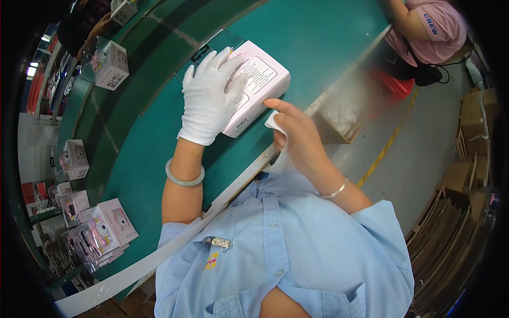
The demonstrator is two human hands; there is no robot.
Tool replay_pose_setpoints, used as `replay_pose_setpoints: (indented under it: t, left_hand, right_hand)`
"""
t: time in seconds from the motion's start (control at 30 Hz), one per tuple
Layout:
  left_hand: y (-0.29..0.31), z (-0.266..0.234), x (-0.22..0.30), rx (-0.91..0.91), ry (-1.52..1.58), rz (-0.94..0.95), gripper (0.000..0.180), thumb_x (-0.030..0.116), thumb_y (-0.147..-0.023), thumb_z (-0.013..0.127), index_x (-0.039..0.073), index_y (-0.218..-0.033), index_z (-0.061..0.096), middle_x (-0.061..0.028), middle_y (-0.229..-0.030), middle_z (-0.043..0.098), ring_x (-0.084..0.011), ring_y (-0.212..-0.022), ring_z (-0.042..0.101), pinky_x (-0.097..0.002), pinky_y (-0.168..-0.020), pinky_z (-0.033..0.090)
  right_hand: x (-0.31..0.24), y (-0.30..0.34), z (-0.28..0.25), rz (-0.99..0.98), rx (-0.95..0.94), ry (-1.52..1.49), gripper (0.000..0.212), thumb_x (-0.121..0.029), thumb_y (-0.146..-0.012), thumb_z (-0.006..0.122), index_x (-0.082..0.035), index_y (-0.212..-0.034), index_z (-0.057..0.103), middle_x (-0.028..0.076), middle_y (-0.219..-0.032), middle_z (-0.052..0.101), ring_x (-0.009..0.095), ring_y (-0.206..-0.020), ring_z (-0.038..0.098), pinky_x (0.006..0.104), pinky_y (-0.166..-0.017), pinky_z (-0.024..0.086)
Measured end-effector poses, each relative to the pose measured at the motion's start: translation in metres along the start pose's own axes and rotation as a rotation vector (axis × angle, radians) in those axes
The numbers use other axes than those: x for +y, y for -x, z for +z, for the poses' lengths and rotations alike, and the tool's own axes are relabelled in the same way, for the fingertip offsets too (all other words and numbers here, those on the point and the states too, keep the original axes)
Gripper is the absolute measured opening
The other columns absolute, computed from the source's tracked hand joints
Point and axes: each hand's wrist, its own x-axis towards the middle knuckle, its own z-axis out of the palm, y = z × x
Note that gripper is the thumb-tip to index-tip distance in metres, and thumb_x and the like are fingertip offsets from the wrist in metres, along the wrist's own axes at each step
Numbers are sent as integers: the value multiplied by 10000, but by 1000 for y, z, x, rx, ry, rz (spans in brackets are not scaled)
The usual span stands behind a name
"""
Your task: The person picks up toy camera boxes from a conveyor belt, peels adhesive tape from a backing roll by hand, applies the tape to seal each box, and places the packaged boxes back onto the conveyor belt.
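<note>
A pale pink printed carton [265,79] with a clear plastic section at its far left end lies on the green table. My left hand [209,98], in a white glove, is spread over the carton's left side, gripping it with the thumb on the printed face. My right hand [302,135] is bare. It is closed on a thin white cloth [274,122], part of which hangs below the fingers. One finger of that hand stretches to the carton's near right edge.
Similar boxes with clear fronts [108,228] are stacked at the lower left, and others [111,63] stand on the far left strip. A person in a pink shirt [440,26] sits at the upper right. Near the table edge stand an open carton [344,114] and a red stool [395,87].
</note>
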Motion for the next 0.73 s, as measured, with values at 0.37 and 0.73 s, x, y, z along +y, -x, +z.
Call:
replay_pose_setpoints:
  t: [0.37, 0.73]
  left_hand:
    - [-23, 16, 7, 1, -22, -37, 335, 274, -803, 583, 91, -1083, 601, -113, -1173, 558, -289, -1108, 482, -447, -939, 315]
    - [-50, 37, 62, 105, 107, -4, 286, 204, -768, 589, 99, -1033, 618, -109, -1169, 549, -279, -1120, 473, -433, -948, 316]
  right_hand:
    - [-13, -8, -18, -34, 88, 24, 220, -151, -895, 509, -59, -1068, 610, -50, -703, 519, 15, -537, 405, 171, -481, 340]
    - [-51, -15, -35, -109, 164, 157, 372, -199, -876, 512, -24, -1203, 531, -24, -678, 468, 50, -575, 407, 201, -519, 332]
